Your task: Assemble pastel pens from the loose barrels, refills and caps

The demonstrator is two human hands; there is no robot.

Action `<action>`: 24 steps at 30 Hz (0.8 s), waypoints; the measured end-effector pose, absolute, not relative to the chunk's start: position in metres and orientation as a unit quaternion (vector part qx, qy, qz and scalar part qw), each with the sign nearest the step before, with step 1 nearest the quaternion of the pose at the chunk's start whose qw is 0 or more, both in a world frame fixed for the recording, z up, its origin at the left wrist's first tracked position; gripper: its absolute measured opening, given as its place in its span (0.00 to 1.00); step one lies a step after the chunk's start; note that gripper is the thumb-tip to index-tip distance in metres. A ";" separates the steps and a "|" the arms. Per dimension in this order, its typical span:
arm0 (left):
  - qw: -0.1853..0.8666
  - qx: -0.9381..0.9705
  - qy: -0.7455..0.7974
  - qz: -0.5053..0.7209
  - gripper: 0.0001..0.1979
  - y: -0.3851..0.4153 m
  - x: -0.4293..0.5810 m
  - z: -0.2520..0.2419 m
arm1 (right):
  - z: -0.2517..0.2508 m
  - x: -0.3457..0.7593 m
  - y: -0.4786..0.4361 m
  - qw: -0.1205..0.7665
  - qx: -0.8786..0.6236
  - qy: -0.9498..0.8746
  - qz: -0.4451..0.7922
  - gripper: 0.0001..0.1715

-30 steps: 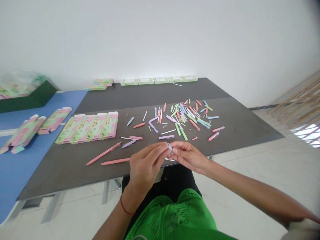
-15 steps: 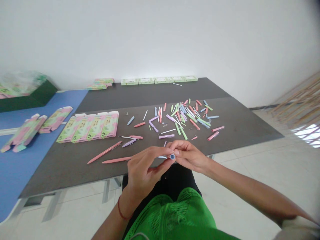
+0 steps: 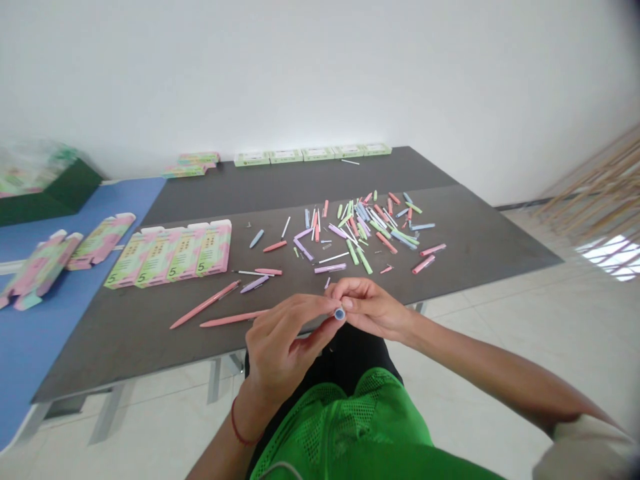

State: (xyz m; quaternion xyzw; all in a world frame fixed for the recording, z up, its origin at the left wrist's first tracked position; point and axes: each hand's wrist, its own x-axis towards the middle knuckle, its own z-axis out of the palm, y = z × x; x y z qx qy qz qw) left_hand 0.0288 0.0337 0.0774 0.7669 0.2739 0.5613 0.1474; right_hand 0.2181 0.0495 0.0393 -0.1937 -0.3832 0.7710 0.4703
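Both hands work close together just past the near edge of the tabletop [image 3: 125, 347] — the left hand [image 3: 280, 340] and the right hand [image 3: 373, 310] each pinch a small pale blue pen piece [image 3: 340, 313], so each grip is narrow and closed on it. The piece sits between the two hands, up in the air and clear of the tabletop, with its round end turned toward the camera. Fingers hide most of its length, so it looks like a short barrel or cap, though the view is too poor to be sure. Judging from the pinch, the work likely goes best with the fingertips kept near that end and the piece held square between both hands, since something this small can easily twist or slip. Two long pink pens [image 3: 205, 305] lie just left of the hands; farther off are a scatter of pastel pen parts [image 3: 360, 233] and a row of flat pink-and-green cartons [image 3: 167, 253] — each printed with a 5
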 end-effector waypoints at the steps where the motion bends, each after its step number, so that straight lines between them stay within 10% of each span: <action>1: 0.146 0.766 0.278 0.561 0.14 0.033 0.029 0.077 | 0.039 0.218 0.049 0.470 -0.192 -0.383 0.772 0.11; 9: 0.268 0.756 0.327 0.500 0.19 0.042 0.019 0.057 | 0.029 0.233 0.052 0.480 -0.240 -0.353 0.766 0.13; 16: 0.014 0.913 0.379 0.151 0.17 0.072 -0.001 0.013 | 0.008 0.286 0.057 0.500 -0.369 -0.231 0.749 0.16; 24: 0.025 0.914 0.366 0.173 0.12 0.078 -0.001 0.019 | 0.001 0.304 0.054 0.476 -0.401 -0.211 0.753 0.14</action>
